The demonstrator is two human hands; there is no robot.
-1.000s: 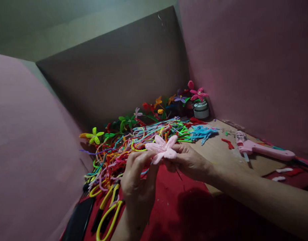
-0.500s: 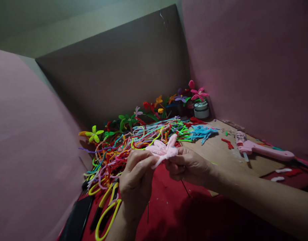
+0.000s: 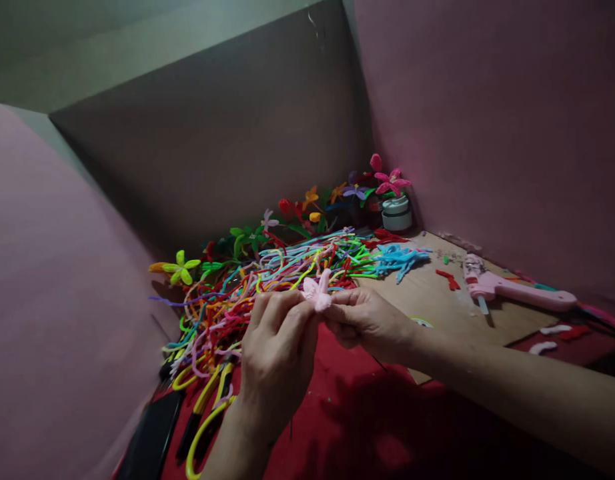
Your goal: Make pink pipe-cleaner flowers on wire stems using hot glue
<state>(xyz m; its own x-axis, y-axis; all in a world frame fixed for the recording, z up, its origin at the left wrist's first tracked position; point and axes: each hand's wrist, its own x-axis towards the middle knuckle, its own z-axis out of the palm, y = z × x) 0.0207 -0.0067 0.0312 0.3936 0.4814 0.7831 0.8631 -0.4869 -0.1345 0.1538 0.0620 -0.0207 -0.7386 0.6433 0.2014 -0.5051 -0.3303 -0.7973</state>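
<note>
Between my two hands, above the red cloth (image 3: pixel 332 407), is a pale pink pipe-cleaner flower (image 3: pixel 317 293) with fuzzy petals. My left hand (image 3: pixel 280 340) is closed on its left side, fingers and thumb covering some of the petals. From the right, my right hand (image 3: pixel 360 313) pinches it between thumb and fingertips. A thin dark wire (image 3: pixel 380 364) shows below my right hand; whether it joins the flower I cannot tell. Just behind the hands lies a large heap of coloured pipe cleaners (image 3: pixel 227 307).
At right, a pink glue gun (image 3: pixel 522 293) rests on a brown board (image 3: pixel 402 297) near light blue pipe cleaners (image 3: pixel 400 260). Yellow-handled pliers (image 3: pixel 212 390) and a black flat object (image 3: pixel 152 433) lie at left. Finished flowers (image 3: pixel 182 268) and a pale round container (image 3: pixel 396 213) stand behind.
My left hand has moved right and closed over more of the pink flower, so fewer petals show. My right hand still pinches it. The whole view has shifted slightly.
</note>
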